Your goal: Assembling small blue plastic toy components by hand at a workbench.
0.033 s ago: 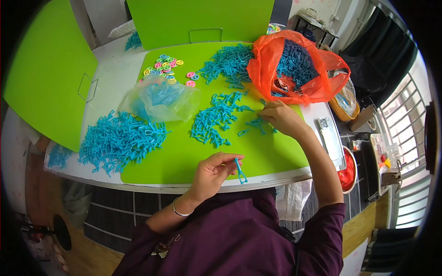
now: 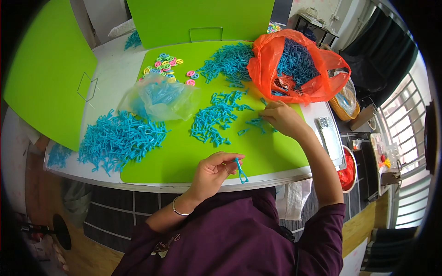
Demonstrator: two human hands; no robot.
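Near the table's front edge, my left hand pinches a blue Y-shaped plastic piece between thumb and fingertips, its forked end hanging down. On the right of the green mat, my right hand has its fingers drawn together among a few small blue pieces. One blue piece shows beside its fingertips; whether the hand grips it is hidden. Left of that hand lies a loose pile of blue pieces. A larger heap of blue forked pieces spreads over the mat's left edge.
An open red plastic bag of blue pieces stands at the back right, beside another blue pile. A clear bag and colourful round pieces lie back left. A phone rests at the right edge. Green boards stand behind.
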